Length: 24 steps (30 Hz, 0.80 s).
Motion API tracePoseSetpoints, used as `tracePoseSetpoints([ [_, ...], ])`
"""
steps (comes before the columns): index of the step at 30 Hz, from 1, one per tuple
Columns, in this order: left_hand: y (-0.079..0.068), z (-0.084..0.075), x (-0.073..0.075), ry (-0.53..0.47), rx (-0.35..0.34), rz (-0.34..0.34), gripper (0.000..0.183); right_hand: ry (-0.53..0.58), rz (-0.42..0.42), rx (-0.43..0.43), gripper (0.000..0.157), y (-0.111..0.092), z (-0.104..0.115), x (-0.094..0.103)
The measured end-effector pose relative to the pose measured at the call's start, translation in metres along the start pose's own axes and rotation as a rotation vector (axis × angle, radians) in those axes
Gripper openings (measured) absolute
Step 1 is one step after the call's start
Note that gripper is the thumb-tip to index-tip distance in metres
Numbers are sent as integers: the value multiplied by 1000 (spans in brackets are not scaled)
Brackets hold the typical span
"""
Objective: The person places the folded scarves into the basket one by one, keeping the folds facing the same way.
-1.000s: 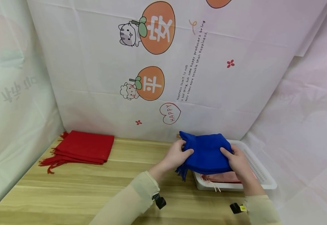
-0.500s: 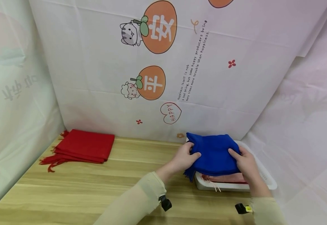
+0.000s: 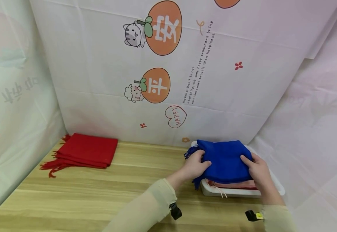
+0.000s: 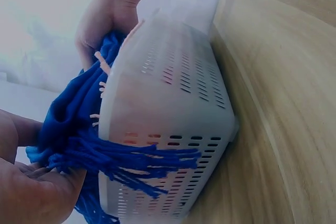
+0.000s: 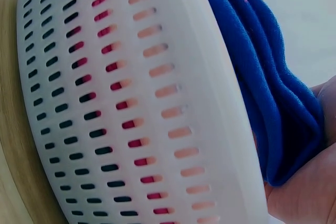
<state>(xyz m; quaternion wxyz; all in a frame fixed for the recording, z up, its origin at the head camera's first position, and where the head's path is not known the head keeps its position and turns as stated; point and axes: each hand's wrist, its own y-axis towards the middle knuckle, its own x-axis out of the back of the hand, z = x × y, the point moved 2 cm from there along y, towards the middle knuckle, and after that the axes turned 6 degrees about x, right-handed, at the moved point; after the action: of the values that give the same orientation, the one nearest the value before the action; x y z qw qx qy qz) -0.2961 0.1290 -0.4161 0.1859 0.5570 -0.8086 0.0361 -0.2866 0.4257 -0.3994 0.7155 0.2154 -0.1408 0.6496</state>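
A folded blue scarf [image 3: 224, 161] with fringe lies level over the white slotted basket [image 3: 214, 192], held at both sides. My left hand [image 3: 195, 165] grips its left, fringed end, thumb on top and fingers beneath. The right hand [image 3: 259, 170] pinches the right edge the same way. In the left wrist view, blue fringe [image 4: 131, 161] hangs over the basket's outer wall [image 4: 157, 87]. Folded layers of the scarf [image 5: 262, 77] show at the basket's rim in the right wrist view. Under it, a pink fringed scarf [image 3: 235, 185] is in the basket; dark red shows below the pink.
A folded red scarf [image 3: 87, 151] with fringe lies at the back left of the wooden table [image 3: 78, 196]. Behind the table hangs a white printed cloth [image 3: 98, 64], and more pale cloth closes in both sides.
Both hands have carried the blue scarf to the right and lowered it onto the basket's top. The red scarf stays where it was.
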Motion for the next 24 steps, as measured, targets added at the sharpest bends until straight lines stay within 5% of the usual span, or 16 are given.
tracePoseSetpoints([
  [8, 11, 12, -15, 56, -21, -2, 63, -10, -8, -10, 88, 3, -13, 10],
  [9, 5, 2, -11, 36, 6, 11, 61, -2, -8, -11, 88, 3, -14, 11],
  [24, 12, -5, -29, 97, 58, 26, 60, -4, -70, -24, 81, 7, -27, 23],
])
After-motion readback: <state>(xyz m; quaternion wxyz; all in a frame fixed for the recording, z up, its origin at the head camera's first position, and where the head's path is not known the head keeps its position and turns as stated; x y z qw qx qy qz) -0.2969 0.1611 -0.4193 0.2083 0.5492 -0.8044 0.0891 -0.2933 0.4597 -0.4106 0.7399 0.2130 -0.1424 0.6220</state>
